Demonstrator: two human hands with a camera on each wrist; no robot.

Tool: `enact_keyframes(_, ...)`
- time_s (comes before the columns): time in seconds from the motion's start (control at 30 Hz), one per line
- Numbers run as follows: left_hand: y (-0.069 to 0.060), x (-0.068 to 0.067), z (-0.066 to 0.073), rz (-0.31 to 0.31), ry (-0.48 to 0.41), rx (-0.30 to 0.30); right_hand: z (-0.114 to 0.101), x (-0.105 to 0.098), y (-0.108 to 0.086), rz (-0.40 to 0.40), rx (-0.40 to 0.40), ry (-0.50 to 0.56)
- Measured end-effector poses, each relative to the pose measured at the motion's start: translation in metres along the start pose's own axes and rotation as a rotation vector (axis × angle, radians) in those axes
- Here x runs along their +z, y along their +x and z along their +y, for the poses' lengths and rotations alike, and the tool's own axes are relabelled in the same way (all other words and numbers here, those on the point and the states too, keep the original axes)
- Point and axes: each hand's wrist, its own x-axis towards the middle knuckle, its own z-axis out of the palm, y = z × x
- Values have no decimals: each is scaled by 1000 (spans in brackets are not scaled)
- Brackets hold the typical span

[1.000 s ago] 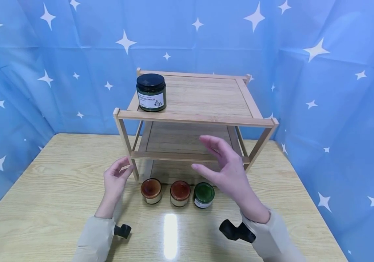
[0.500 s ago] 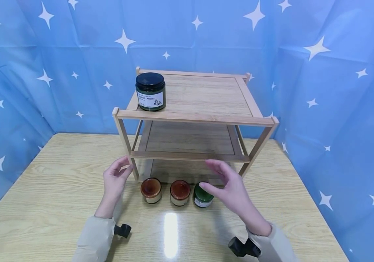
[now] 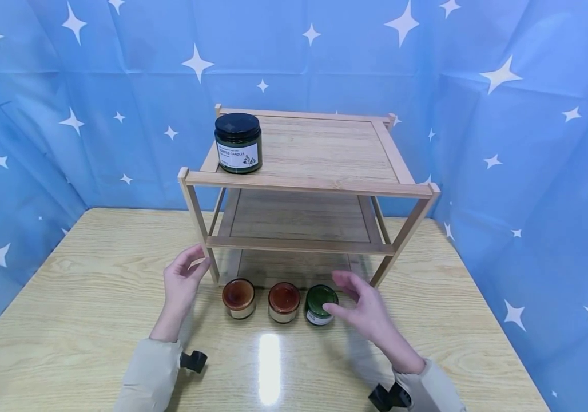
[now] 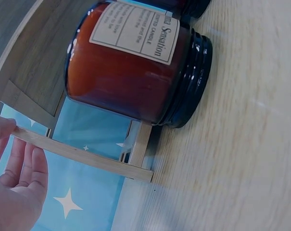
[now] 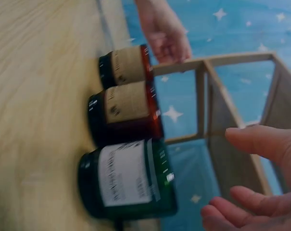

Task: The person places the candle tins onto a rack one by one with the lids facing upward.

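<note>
My left hand (image 3: 182, 278) pinches the front left leg of a wooden three-tier shelf rack (image 3: 309, 184) between thumb and fingers; the left wrist view shows this leg (image 4: 82, 156) in the grip. My right hand (image 3: 363, 306) is beside the green candle jar (image 3: 321, 303), thumb and fingers spread. In the right wrist view a gap separates those fingers from the green jar (image 5: 131, 180). Left of it are a red-brown candle jar (image 3: 283, 302) and an amber candle jar (image 3: 238, 297). All three stand upside down on their dark lids, in a row before the rack.
A larger dark green candle jar (image 3: 239, 143) with a black lid stands upright on the top tier's left front. The middle tier (image 3: 299, 217) and bottom tier lie beneath. A blue star-patterned curtain (image 3: 294, 51) hangs behind the wood-grain table (image 3: 93, 297).
My right hand has come down from in front of the middle tier to the green jar's right side, its fingers still spread. The left hand has stayed on the leg.
</note>
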Motion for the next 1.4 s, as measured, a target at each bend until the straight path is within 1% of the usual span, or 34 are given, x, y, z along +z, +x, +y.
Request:
enact_keyframes(0.07,0,0,0,3,-2,-4,6,1,1,-17,27,-3)
enact_keyframes(0.2,1,0,0,7,0,-9,17,3,2,-72,77,26)
enact_keyframes(0.37,1,1,0,8,-3,-8,32,8,1,-126,69,58)
enact_keyframes(0.43,1,1,0,9,-6,-7,37,10,2,-132,58,66)
enact_keyframes(0.57,1,0,-1,4,-8,-5,44,13,2,-133,63,79)
enact_keyframes(0.8,1,0,-1,6,-26,-13,48,17,1,-138,100,63)
enact_keyframes(1.03,1,0,-2,7,-42,-12,54,21,2,-174,92,104)
enact_keyframes(1.27,1,0,-3,0,-41,7,55,28,3,-118,152,-16)
enact_keyframes(1.4,1,0,-3,0,-35,9,55,31,4,-94,168,-21)
